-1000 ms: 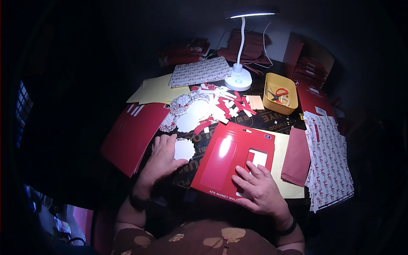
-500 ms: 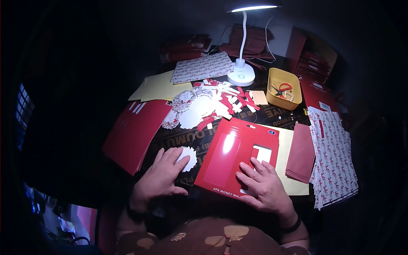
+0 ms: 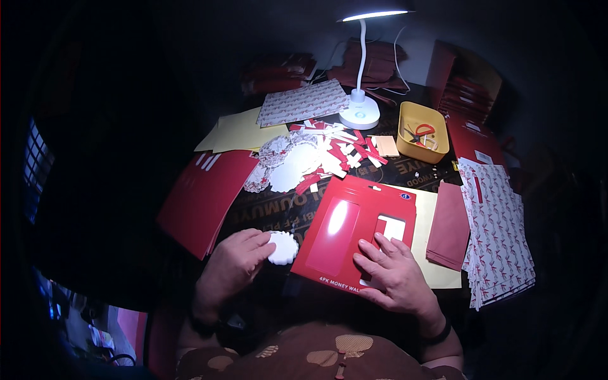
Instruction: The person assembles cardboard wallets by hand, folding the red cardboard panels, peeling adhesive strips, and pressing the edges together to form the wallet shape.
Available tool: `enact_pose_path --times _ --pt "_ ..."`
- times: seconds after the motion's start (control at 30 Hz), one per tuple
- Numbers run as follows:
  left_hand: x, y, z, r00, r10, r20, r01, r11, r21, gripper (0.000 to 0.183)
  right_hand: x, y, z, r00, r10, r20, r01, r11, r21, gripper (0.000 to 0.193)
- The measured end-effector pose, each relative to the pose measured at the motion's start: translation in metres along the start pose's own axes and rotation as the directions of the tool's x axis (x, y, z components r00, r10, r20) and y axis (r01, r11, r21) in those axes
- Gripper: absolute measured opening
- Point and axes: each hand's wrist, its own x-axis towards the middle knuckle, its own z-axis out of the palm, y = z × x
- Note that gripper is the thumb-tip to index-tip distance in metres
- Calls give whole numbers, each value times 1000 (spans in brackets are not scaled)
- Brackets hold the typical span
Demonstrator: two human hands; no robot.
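Observation:
A white paper disc (image 3: 283, 248) with a scalloped edge shows beside my left hand (image 3: 235, 263), whose fingers are drawn together on the disc's left edge. My right hand (image 3: 396, 269) rests with fingers stretched out on a flat red cardboard package (image 3: 332, 247). That package has a shiny oblong window on its left and a white-bordered cut-out partly under my right fingers. Beneath its right side lies a pale yellow sheet (image 3: 437, 275), and dull red paper sleeves (image 3: 447, 228) lie on that sheet.
Behind the package lie scalloped paper discs (image 3: 294, 168) and loose red and white strips (image 3: 345, 149). A white lamp (image 3: 359, 114) and a yellow tub (image 3: 423, 155) with scissors stand farther back. Red folders (image 3: 206, 202) lie left, patterned sheets (image 3: 497, 234) right.
My left hand has drawn its fingers together and the white disc has shifted slightly right and down, showing more of itself. My right hand stays on the package.

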Motion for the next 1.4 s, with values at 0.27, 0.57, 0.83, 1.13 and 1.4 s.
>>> enact_pose_path --times 0.27,0.57,0.83,1.13,1.4 --pt "31 -33 8 952 -23 -304 60 992 113 18 2 0 0 1000 -14 -2 14 1000 -8 56" --pt "125 -96 30 748 -663 28 313 316 -896 19 1 1 1 999 -43 -31 43 999 -3 57" --pt "137 -107 42 766 -497 -408 486 863 -139 30 0 0 -1 999 -26 -26 25 1000 -10 58" --pt "97 -10 40 998 62 30 -56 985 -164 45 -2 3 2 1000 -4 -31 4 1000 -3 59" --pt "74 31 68 950 214 227 -203 977 -69 61 -2 3 6 999 -28 -43 27 999 -22 59"
